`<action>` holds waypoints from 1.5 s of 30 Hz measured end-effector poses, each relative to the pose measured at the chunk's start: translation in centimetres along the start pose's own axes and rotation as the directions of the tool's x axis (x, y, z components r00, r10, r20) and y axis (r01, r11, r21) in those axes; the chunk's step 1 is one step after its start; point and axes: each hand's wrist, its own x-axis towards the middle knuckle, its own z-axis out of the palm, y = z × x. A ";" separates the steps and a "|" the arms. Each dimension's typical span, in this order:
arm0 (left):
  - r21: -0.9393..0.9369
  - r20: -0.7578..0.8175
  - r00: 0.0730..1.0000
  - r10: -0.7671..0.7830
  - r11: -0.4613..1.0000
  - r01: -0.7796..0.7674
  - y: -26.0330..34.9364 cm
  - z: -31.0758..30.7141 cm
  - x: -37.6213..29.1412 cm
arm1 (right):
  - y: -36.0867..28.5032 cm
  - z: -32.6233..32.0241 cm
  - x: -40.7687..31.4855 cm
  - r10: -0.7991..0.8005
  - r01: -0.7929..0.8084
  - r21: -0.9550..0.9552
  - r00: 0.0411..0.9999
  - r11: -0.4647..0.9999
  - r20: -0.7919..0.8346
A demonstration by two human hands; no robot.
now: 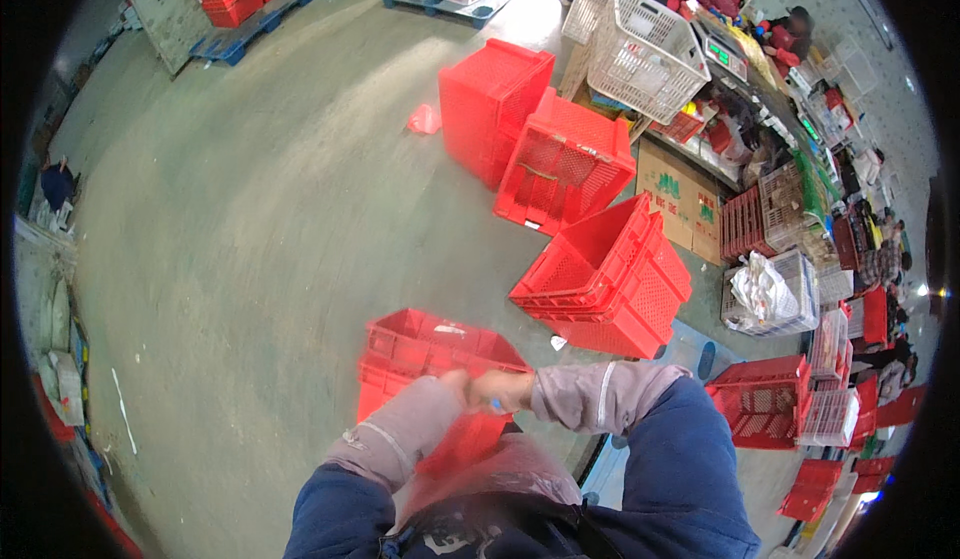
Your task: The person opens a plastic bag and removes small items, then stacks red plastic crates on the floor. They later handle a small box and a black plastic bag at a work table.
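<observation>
A red plastic crate [442, 345] is right in front of my body, its open top facing up and its outline blurred. My left hand [453, 383] and my right hand [496, 391] meet at its near side, both closed on the rim; blur hides the separate fingers. A small blue spot shows by my right wrist. Whether a second crate is nested below cannot be made out. Just beyond, to the right, stands a tilted-looking stack of nested red crates [607, 281]. Farther off are another red crate [566, 161] lying with its opening towards me and an upturned-looking one [491, 101].
A white basket [649, 52] stands beside a worktable with scales [724, 56], where people sit. Flattened cardboard [679, 199] leans below. A blue pallet [690, 349] lies at right, and a crate-loaded pallet [255, 22] at far left. A red plastic bag [424, 119] is on the floor.
</observation>
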 end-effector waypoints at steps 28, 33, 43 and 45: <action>0.851 -0.455 0.563 0.690 0.523 0.046 -3.8 5.0 -3.7 | 9.3 11.6 3.8 -0.079 0.332 0.154 0.593 0.931 -0.801; 0.896 -0.385 0.245 0.890 0.424 -0.130 -8.7 1.5 -1.2 | 13.8 17.5 5.9 -0.179 0.355 0.037 0.556 0.934 -0.812; 0.170 -0.297 0.832 0.469 0.883 -0.437 -7.9 8.0 -5.0 | 10.5 7.1 -2.6 0.107 0.019 0.321 0.923 0.947 -0.370; -0.041 -0.240 0.902 0.359 0.925 -0.379 -6.5 10.5 -6.4 | 8.3 3.9 -4.2 0.051 0.040 0.284 0.951 0.958 -0.305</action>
